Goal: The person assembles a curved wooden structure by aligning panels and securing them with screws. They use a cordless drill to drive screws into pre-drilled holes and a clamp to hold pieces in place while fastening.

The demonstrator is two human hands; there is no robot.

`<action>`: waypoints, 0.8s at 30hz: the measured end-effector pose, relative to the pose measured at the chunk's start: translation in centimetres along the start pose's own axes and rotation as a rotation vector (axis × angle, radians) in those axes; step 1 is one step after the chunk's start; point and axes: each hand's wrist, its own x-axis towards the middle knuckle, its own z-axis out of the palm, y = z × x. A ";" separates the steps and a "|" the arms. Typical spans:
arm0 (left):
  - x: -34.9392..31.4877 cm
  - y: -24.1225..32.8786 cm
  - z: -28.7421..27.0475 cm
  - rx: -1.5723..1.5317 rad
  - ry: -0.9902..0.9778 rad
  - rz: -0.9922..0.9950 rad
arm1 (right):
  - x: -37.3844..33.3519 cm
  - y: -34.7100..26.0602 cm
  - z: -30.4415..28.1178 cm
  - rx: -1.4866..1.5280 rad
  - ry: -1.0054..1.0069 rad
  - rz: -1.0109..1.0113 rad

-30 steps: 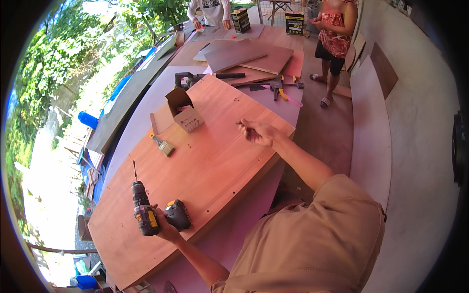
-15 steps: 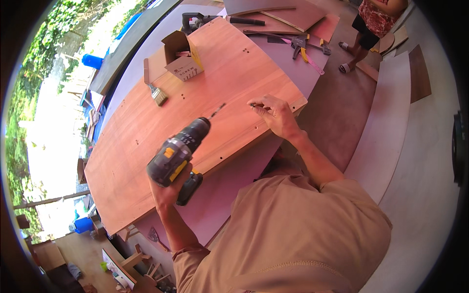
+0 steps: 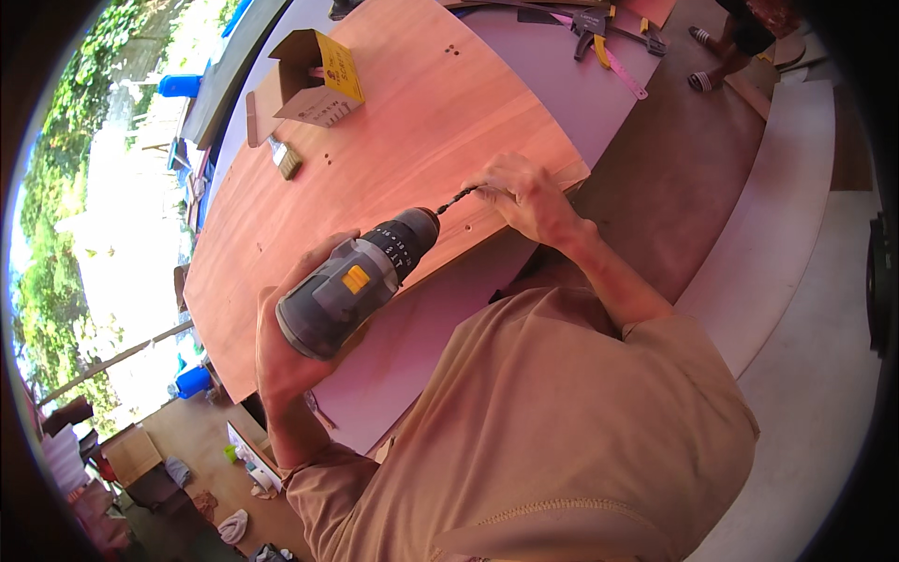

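My left hand (image 3: 279, 361) is wrapped round a black and grey cordless drill (image 3: 328, 290) with a yellow button on top. A long dark bit (image 3: 456, 200) sticks out of its chuck, up and to the right. The bit's tip meets the pinched fingertips of my right hand (image 3: 532, 199). Whatever small piece those fingers hold is hidden at the tip. Both hands are above a large curved wooden panel (image 3: 412, 112), near its right corner and front edge. Small dark holes dot the panel, one (image 3: 469, 228) just below the bit.
On the panel stand an open cardboard box (image 3: 323, 106) and a paintbrush (image 3: 287, 161). Beyond its far right edge lie a clamp (image 3: 590, 36) and a pink strip (image 3: 626, 79). A person's sandalled foot (image 3: 700, 81) shows at upper right. A long pale curved board (image 3: 787, 178) is at right.
The drill has moved right and its bit now reaches my right fingertips, which held a small dark piece apart from it before. The view has shifted, so the box and brush appear further up and left.
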 end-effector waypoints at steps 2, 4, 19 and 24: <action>0.3 0.7 0.1 0.025 -0.008 -0.010 | 0.3 0.4 -0.1 -0.004 -0.025 -0.026; 0.4 1.4 0.1 0.069 -0.027 -0.015 | 0.5 0.7 -0.2 0.018 -0.039 -0.056; 2.0 4.4 -0.7 0.159 -0.178 -0.211 | 0.1 1.2 1.2 -0.025 -0.323 -0.217; 3.6 4.7 -1.0 0.177 -0.242 -0.210 | -0.1 0.9 0.8 -0.013 -0.371 -0.212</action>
